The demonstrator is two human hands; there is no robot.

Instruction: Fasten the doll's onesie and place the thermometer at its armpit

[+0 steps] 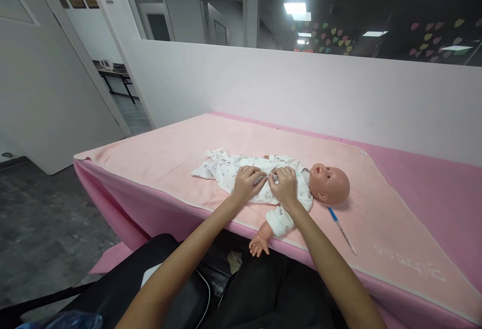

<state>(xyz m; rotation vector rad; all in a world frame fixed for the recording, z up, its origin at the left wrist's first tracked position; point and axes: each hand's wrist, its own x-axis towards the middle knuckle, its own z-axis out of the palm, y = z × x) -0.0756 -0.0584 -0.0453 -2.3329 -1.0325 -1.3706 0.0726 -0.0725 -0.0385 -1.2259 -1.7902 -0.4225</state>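
A baby doll (331, 184) lies on its back on the pink-covered table, its bald head to the right. It wears a white printed baby outfit (229, 168), whose lower end lies flat to the left. Over the doll's belly, my left hand (247, 183) pinches the front of the outfit. Close beside it, my right hand (283, 183) also has its fingers closed on the fabric, near the chest. Between the fingertips a small bit of white cloth or tie shows, too small to make out. One doll arm hangs toward me over the table edge.
A blue-capped glass thermometer (342, 230) lies right of the doll, below its head. A peach towel (150, 160) covers the pink tablecloth. Behind stands a white wall (301, 88) with a window above. A black chair (176, 279) is at the lower left.
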